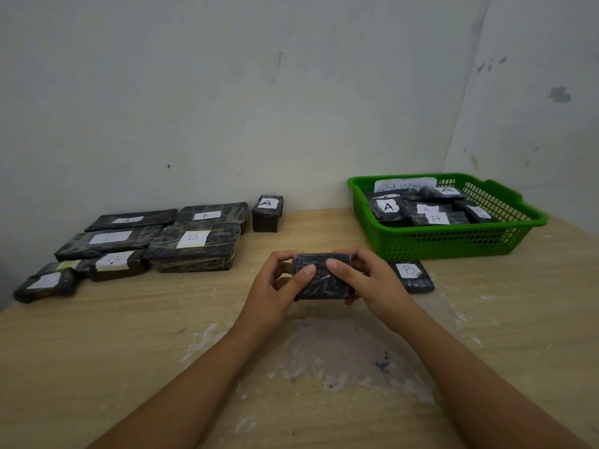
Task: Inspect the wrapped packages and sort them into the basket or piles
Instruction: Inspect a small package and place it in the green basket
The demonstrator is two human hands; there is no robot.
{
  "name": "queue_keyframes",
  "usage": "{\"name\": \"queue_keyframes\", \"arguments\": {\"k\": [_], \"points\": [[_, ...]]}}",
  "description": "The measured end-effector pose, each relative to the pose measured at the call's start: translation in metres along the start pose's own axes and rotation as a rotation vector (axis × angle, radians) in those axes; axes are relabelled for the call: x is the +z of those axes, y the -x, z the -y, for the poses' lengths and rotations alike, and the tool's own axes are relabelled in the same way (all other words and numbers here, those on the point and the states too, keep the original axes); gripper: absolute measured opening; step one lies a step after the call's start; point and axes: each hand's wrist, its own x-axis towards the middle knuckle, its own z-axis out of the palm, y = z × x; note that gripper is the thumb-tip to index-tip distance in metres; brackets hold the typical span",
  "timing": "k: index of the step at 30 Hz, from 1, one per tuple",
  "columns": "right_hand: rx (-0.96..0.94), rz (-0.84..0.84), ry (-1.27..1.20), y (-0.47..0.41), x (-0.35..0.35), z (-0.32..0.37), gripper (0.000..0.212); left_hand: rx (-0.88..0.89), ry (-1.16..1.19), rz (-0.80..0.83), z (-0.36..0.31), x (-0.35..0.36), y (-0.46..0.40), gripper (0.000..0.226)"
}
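L hand (278, 280) + R hand (366, 280) both grip dark pkg (321, 280) above table (129, 335); label prob hidden.

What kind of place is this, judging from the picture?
Probably a plain sorting or inspection station, not a home. A bare wooden table in a wall corner holds black wrapped packages labelled A or B, and a green basket carries a handwritten sign that seems to read "abnormal".

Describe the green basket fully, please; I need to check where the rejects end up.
The green basket is a shallow rectangular plastic tray with lattice walls, a solid rim and a handle lip at its right end. It sits upright on the wooden table, far right, by the wall corner. Inside lie several dark wrapped packages, some labelled A, and a paper sign reading ABNORMAL. Neither hand touches it.
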Motion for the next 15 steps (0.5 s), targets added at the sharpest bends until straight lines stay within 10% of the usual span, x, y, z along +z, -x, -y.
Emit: {"name": "queue_keyframes", "arguments": {"k": [15], "points": [[-0.022, 0.006, 0.091, 0.0006, 0.0024, -0.0041, 0.056, -0.152, 0.080, -0.002, 0.0056, -0.0023, -0.0064, 0.035]]}}
